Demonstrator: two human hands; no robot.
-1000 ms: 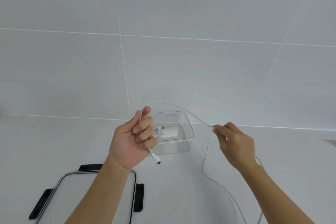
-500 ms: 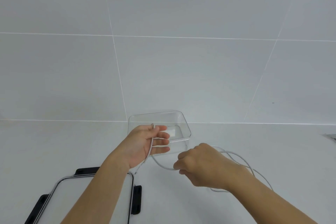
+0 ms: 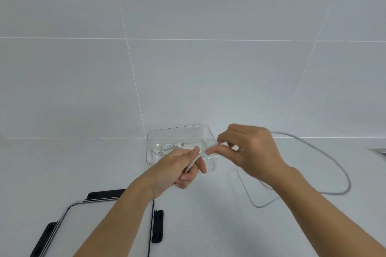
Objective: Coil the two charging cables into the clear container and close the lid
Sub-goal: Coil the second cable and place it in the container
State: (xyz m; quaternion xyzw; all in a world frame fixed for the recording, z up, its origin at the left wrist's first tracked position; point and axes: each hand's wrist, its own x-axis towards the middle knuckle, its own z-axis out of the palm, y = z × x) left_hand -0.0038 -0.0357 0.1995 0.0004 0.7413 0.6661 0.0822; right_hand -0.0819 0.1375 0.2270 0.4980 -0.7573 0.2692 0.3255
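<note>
White counter running back to a tiled wall. You are working on the second cable point(image 3: 347, 181). The first cable point(image 3: 169, 146) is already lying coiled in the container point(image 3: 179, 131), just beyond your left fingertips.

Left hand point(image 3: 179, 169): fingers are curling round one end of the second cable, and the strand is crossing the palm and coming out past the thumb. Right hand point(image 3: 250, 150): thumb and forefinger are pinching the same strand just beside the left fingertips, the two hands nearly touching. This part is blurred, so the exact pinch point is unclear.

From behind the right fingers the slack is swinging out in one wide loop, well clear of both hands. It is curving back under the right wrist.

Judgement: you are partway through a wrap, with most of the length not yet gathered. The next move is calling for the right fingers to lay each turn over the left fingers while the left grip is keeping the coil from springing open. The lid point(image 3: 94, 221) is lying under your left forearm, well back from the fingers, not yet on.
</note>
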